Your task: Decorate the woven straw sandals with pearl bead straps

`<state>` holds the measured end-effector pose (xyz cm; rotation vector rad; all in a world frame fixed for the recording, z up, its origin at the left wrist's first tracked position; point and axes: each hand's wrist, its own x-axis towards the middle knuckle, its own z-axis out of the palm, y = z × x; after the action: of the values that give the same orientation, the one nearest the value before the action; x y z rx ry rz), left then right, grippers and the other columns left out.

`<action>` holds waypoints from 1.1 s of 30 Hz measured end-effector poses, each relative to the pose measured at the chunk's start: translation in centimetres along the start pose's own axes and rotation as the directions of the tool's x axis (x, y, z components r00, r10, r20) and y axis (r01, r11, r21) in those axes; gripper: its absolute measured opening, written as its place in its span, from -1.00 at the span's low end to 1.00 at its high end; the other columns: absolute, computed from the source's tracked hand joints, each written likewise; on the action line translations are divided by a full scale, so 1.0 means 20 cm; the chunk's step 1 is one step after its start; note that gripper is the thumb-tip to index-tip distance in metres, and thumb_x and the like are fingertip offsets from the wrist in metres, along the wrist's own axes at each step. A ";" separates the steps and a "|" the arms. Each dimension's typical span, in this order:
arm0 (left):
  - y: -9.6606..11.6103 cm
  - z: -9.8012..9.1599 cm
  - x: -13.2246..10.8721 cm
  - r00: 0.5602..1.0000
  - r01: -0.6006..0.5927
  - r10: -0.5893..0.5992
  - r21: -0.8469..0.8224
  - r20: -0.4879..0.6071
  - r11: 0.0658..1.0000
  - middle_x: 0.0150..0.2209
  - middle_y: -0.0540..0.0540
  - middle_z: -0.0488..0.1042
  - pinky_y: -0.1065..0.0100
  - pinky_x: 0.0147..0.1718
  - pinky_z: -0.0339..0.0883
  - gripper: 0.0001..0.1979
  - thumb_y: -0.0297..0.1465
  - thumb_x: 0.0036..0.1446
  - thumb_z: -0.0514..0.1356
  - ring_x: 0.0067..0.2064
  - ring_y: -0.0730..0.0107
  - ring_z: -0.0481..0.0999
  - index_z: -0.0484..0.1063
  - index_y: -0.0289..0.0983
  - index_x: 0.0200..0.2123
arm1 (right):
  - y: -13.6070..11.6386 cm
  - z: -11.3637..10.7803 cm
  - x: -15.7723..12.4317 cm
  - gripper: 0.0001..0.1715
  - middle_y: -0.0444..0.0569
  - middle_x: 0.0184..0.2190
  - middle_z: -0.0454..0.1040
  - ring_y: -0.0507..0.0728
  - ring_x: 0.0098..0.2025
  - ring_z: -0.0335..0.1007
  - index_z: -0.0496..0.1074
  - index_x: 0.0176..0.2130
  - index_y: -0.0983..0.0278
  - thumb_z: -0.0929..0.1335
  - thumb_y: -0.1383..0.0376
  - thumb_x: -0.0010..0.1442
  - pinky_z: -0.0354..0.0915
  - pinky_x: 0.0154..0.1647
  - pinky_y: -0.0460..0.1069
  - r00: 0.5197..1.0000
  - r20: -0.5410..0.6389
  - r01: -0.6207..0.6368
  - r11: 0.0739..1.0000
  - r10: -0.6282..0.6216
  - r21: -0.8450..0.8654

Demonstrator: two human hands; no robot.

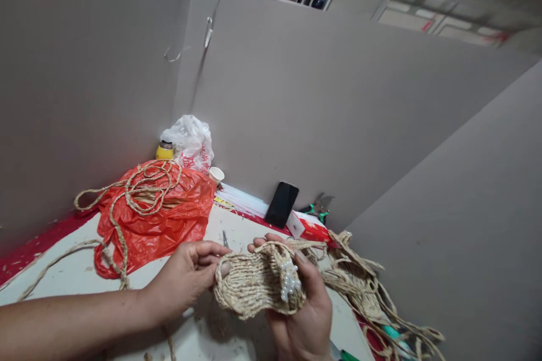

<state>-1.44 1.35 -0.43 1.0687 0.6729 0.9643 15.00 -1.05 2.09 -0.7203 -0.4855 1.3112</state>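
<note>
The right grip cradles and the left grip pinches the woven straw piece above the desk, where uneven tugging could warp its weave and a leftward sweep might snag the cord heaped beyond.

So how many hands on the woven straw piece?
2: the left hand grips the plain end of the woven straw piece, the right hand cradles its beaded end. Some fingers are hidden; no other hand shows.
</note>
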 end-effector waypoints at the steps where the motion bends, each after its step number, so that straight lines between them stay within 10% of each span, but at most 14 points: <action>1: 0.00 0.00 0.00 1.000 -0.003 0.003 0.006 0.003 1.000 -0.36 -0.14 0.59 0.38 -0.32 0.31 -0.60 -0.20 -0.05 0.37 -0.37 0.40 0.50 0.51 -0.36 -0.22 | 0.00 0.00 -0.01 -0.69 0.03 -0.34 0.65 0.24 -0.28 0.54 0.60 -0.28 0.25 0.40 0.14 0.02 0.40 -0.14 0.16 1.000 0.021 0.011 1.000 -0.011 -0.008; 18: 0.03 -0.01 0.00 0.998 -0.047 0.041 0.178 0.038 0.983 -0.57 0.02 0.40 0.47 -0.49 0.13 -0.65 -0.16 -0.05 0.34 -0.52 0.53 0.30 0.41 -0.36 -0.49 | 0.03 0.00 -0.06 -0.71 0.04 -0.33 0.59 0.26 -0.25 0.49 0.57 -0.23 0.21 0.35 0.15 0.10 0.38 -0.17 0.17 0.966 0.255 0.038 0.999 -0.044 0.030; 33: 0.06 -0.04 0.01 0.990 0.070 -0.089 0.165 0.109 0.984 -0.49 -0.01 0.51 0.44 -0.46 0.27 -0.59 -0.29 0.01 0.30 -0.51 0.49 0.42 0.46 -0.32 -0.06 | 0.00 -0.02 0.00 -0.66 0.04 -0.36 0.62 0.23 -0.29 0.52 0.60 -0.29 0.27 0.31 0.14 0.09 0.37 -0.15 0.17 0.991 0.131 0.022 0.999 -0.027 0.043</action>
<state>-2.46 2.07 0.41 1.2213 0.7012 0.7828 15.17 -1.13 1.84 -0.5940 -0.5705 1.3473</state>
